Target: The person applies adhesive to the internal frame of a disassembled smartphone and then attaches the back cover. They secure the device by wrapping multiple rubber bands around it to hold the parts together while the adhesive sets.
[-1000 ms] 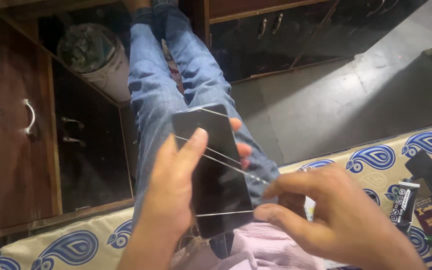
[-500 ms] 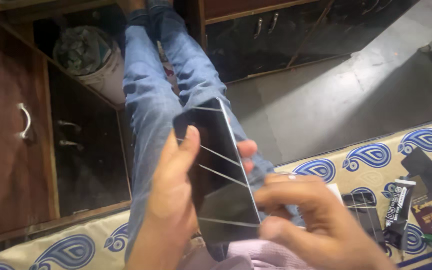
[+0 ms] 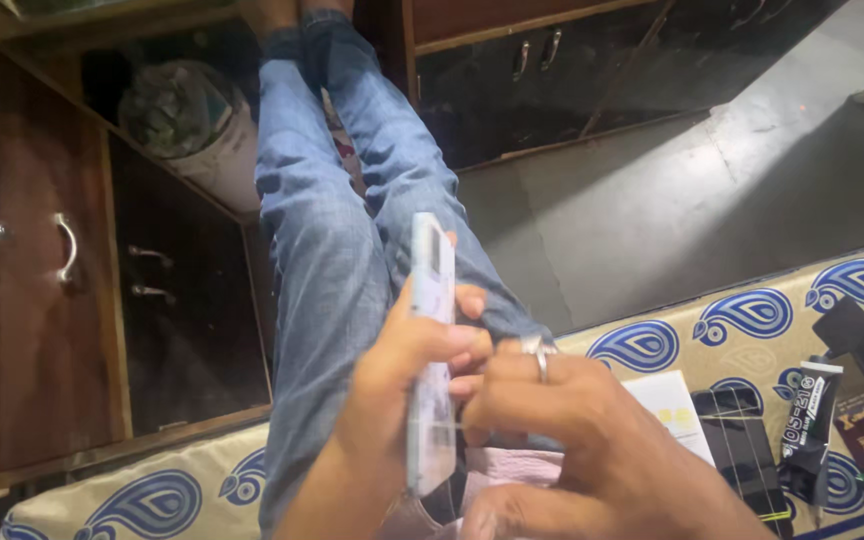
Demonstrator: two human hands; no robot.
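Phone [image 3: 430, 350]: edge-on, upright at frame centre, over denim legs. Left hand [image 3: 402, 400]: fingers wrapped round it. Right hand [image 3: 562, 420], at 3 o'clock: fingertips pinched at its edge. Paisley cushion [image 3: 752, 335], 4 o'clock, bears dark tube [image 3: 807, 430]. Wooden cabinet [image 3: 47, 330], 9 o'clock; grey floor [image 3: 672, 200], 1 o'clock.

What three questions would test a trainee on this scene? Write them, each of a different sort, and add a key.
1. True or false: the left hand holds the phone upright, edge-on to the camera.
2. Which hand wears the ring? A) left hand B) right hand
3. Fill in: the black tube lies just right of the dark phone on the patterned ___.

Key: 1 true; 2 B; 3 mat.
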